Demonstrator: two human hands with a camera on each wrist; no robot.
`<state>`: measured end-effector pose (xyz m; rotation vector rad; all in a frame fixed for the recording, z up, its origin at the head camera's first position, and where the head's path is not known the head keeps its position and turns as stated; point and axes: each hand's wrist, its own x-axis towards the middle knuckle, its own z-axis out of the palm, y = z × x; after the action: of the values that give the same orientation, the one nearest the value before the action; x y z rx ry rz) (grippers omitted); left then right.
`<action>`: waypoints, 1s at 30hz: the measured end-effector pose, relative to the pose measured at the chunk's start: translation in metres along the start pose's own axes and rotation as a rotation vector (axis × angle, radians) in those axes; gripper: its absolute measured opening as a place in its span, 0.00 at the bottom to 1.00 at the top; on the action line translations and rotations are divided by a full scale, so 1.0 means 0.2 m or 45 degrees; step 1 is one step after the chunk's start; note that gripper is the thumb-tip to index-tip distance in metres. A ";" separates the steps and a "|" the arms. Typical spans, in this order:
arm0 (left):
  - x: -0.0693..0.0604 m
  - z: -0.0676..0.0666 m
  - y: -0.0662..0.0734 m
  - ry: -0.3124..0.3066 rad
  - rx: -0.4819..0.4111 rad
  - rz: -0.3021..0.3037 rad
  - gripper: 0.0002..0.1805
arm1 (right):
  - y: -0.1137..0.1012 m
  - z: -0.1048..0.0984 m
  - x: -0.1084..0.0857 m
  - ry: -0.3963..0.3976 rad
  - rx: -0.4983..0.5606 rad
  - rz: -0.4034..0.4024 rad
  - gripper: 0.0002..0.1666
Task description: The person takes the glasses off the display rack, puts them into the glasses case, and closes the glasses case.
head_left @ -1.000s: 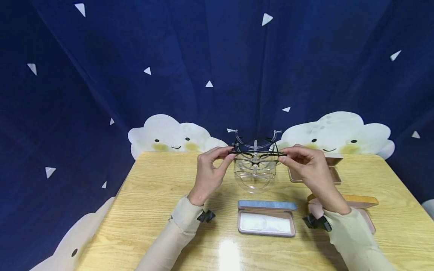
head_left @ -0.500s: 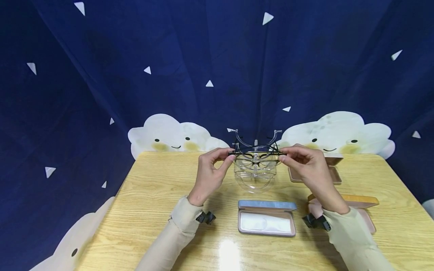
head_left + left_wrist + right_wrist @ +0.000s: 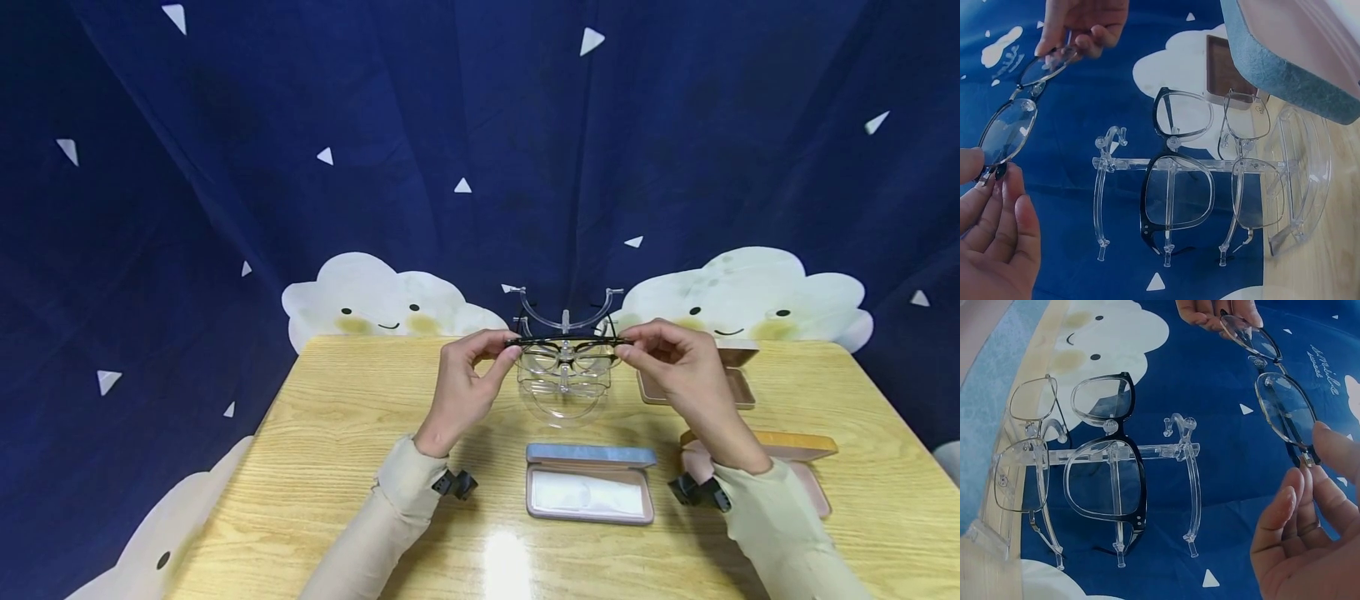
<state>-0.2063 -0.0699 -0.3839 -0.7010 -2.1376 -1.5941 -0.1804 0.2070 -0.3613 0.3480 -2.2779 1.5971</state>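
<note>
My left hand [image 3: 467,387] and right hand [image 3: 686,379] hold a pair of eyeglasses [image 3: 1285,406] with a dark upper rim, each pinching one end between thumb and fingers. In the right wrist view its temples lie folded behind the lenses. In the wrist views the eyeglasses are apart from a clear display stand [image 3: 1193,481]. Black-framed glasses [image 3: 1147,190] sit on the stand's middle tier, with thin metal-framed glasses [image 3: 1260,200] on the tier below. The stand's top arms bear nothing.
An open blue glasses case [image 3: 591,454] with a white cloth [image 3: 585,493] lies on the wooden table [image 3: 337,417] before the stand. An open orange case [image 3: 798,442] lies under my right forearm, and a brown case [image 3: 738,357] stands behind it. A blue curtain [image 3: 450,100] hangs behind.
The temples of the held eyeglasses, angled out behind the front a second ago, have folded in against it. Both hands have stayed nearly in place.
</note>
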 end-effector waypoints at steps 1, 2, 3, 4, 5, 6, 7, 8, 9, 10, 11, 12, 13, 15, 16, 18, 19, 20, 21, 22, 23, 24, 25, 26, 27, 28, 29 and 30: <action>0.00 0.00 0.00 -0.003 -0.003 -0.011 0.07 | 0.00 0.00 0.00 0.000 0.006 0.002 0.10; 0.00 0.00 0.00 -0.005 -0.008 -0.023 0.07 | 0.00 0.00 0.00 0.001 0.013 0.004 0.10; 0.00 0.00 0.00 -0.006 -0.014 -0.035 0.07 | 0.00 0.00 0.00 0.001 0.016 0.004 0.10; 0.00 0.00 0.00 -0.008 -0.021 -0.051 0.07 | 0.00 0.00 0.00 0.001 0.019 0.005 0.10; 0.00 0.00 0.00 -0.009 -0.028 -0.063 0.08 | 0.01 0.00 0.00 0.000 0.020 0.004 0.10; 0.00 0.00 0.00 -0.008 -0.034 -0.073 0.08 | 0.01 0.00 0.00 -0.002 0.024 0.005 0.10; 0.00 0.00 0.00 -0.006 -0.036 -0.082 0.08 | 0.01 -0.01 0.00 -0.004 0.026 0.003 0.10; 0.00 0.00 0.00 -0.004 -0.039 -0.090 0.08 | 0.01 -0.01 0.00 -0.006 0.026 0.003 0.10; 0.00 0.00 0.00 -0.003 -0.039 -0.097 0.08 | 0.01 -0.01 0.00 -0.009 0.026 0.003 0.10; 0.00 0.00 0.00 -0.005 -0.037 -0.102 0.08 | 0.01 -0.01 0.00 -0.011 0.024 0.004 0.10; 0.00 0.00 0.00 -0.007 -0.039 -0.107 0.08 | 0.01 -0.01 0.00 -0.011 0.025 0.009 0.10; -0.01 0.00 0.00 -0.012 -0.039 -0.111 0.08 | 0.01 -0.01 0.00 -0.011 0.028 0.015 0.10; -0.01 0.00 0.00 -0.018 -0.037 -0.116 0.09 | 0.01 -0.01 0.00 -0.013 0.029 0.023 0.10; -0.01 0.00 0.00 -0.034 -0.040 -0.127 0.09 | 0.02 -0.01 -0.01 -0.018 0.029 0.037 0.10; -0.01 0.00 0.00 -0.044 -0.047 -0.133 0.09 | 0.02 -0.01 -0.01 -0.021 0.025 0.043 0.10; -0.02 0.00 0.00 -0.063 -0.057 -0.146 0.09 | 0.03 -0.02 -0.02 -0.025 0.018 0.053 0.10; -0.02 0.00 0.00 -0.072 -0.065 -0.154 0.09 | 0.03 -0.02 -0.03 -0.028 0.011 0.057 0.10; -0.02 0.00 0.00 -0.081 -0.072 -0.161 0.09 | 0.03 -0.02 -0.03 -0.029 0.002 0.060 0.10; -0.02 0.00 0.00 -0.089 -0.075 -0.167 0.09 | 0.03 -0.02 -0.03 -0.030 -0.006 0.065 0.10; -0.03 0.00 0.00 -0.097 -0.077 -0.173 0.09 | 0.04 -0.02 -0.04 -0.032 -0.014 0.073 0.10; -0.03 0.00 0.00 -0.105 -0.074 -0.178 0.09 | 0.04 -0.03 -0.04 -0.036 -0.023 0.079 0.10; -0.03 0.00 0.00 -0.114 -0.073 -0.183 0.09 | 0.04 -0.03 -0.05 -0.041 -0.029 0.086 0.10; -0.04 0.00 -0.01 -0.122 -0.072 -0.188 0.09 | 0.04 -0.03 -0.05 -0.047 -0.034 0.093 0.10; -0.04 0.00 -0.01 -0.130 -0.067 -0.195 0.10 | 0.05 -0.03 -0.06 -0.054 -0.045 0.095 0.10; -0.04 0.00 -0.01 -0.139 -0.064 -0.202 0.10 | 0.05 -0.04 -0.06 -0.061 -0.052 0.099 0.10; -0.05 0.00 -0.01 -0.148 -0.067 -0.209 0.10 | 0.05 -0.04 -0.07 -0.070 -0.058 0.099 0.10; -0.05 0.00 -0.01 -0.158 -0.066 -0.215 0.10 | 0.06 -0.04 -0.07 -0.077 -0.063 0.098 0.10; -0.06 0.00 -0.02 -0.167 -0.067 -0.222 0.11 | 0.06 -0.04 -0.07 -0.083 -0.068 0.095 0.10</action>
<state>-0.1994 -0.0728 -0.3927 -0.6680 -2.3144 -1.7431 -0.1703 0.2189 -0.3749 0.3094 -2.4038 1.5789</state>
